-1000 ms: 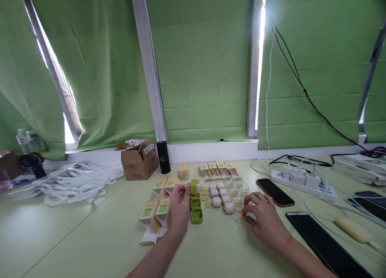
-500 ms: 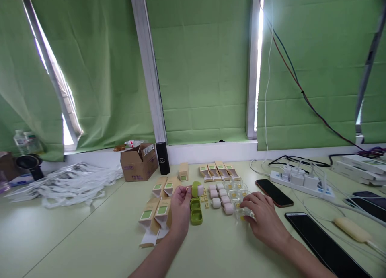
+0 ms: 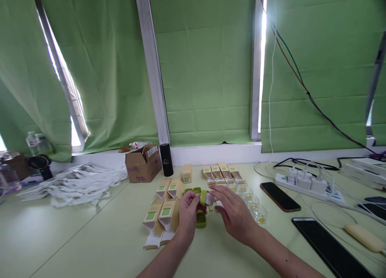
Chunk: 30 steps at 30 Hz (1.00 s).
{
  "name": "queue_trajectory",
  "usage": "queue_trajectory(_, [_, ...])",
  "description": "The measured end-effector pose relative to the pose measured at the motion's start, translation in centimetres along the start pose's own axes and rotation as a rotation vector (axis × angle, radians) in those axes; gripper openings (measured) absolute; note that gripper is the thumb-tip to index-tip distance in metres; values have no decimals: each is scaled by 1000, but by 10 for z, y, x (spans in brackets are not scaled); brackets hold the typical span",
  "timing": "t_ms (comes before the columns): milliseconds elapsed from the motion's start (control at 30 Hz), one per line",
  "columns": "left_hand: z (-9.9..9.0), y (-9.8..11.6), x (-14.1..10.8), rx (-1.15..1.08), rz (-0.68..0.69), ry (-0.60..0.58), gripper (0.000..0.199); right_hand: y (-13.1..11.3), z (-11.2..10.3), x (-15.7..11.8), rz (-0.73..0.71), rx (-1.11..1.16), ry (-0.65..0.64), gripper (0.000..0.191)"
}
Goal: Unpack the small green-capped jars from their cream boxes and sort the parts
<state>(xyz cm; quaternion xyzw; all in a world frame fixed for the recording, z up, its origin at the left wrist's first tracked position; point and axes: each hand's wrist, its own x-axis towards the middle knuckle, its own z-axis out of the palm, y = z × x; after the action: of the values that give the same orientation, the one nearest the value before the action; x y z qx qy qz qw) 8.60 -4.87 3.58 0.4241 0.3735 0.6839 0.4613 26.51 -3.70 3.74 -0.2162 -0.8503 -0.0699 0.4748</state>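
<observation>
In my left hand a small green case is pinched between thumb and fingers. A pale pink block sticks out of the case's right side. My right hand reaches over from the right, its fingertips at that block; whether they also hold something smaller is hidden. Beneath my hands lie more green cases, partly covered. Small yellow pieces and other pale blocks are mostly hidden behind my right hand. Clear domes with yellow centres sit just beyond it.
Opened cardboard boxes with green labels stand left of my hands, more behind. Phones, a black tablet-like device and a power strip lie right. White straps, a brown carton and a black cylinder are farther left.
My right hand has moved left from the clear domes to the green case in my left hand. The left hand has stayed near the same place, and the view has shifted slightly.
</observation>
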Motion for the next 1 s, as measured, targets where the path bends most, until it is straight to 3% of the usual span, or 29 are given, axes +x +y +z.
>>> queue_trajectory(133, [1, -1, -3, 25, -27, -15, 41, -1, 13, 0, -14, 64, 30, 46])
queue_trajectory(333, [4, -4, -5, 89, -38, -52, 50, 2, 18, -14, 106, 251, 86, 41])
queue_trajectory(467, [3, -2, -6, 117, 3, -51, 55, 1, 21, -15, 489, 647, 184, 27])
queue_trajectory(567, [0, 0, -5, 143, 35, -38, 56, 2, 24, -14, 793, 1106, 263, 34])
queue_trajectory(700, [-2, 1, -4, 162, 96, -23, 51, 7, 25, -14, 975, 1466, 338, 39])
queue_trajectory(867, [1, 3, -5, 265, 275, 4, 37, 10, 25, -17, 1024, 1472, 376, 39])
queue_trajectory(1000, [2, 6, -10, 468, 400, 11, 28, 10, 30, -19, 961, 1194, 334, 44])
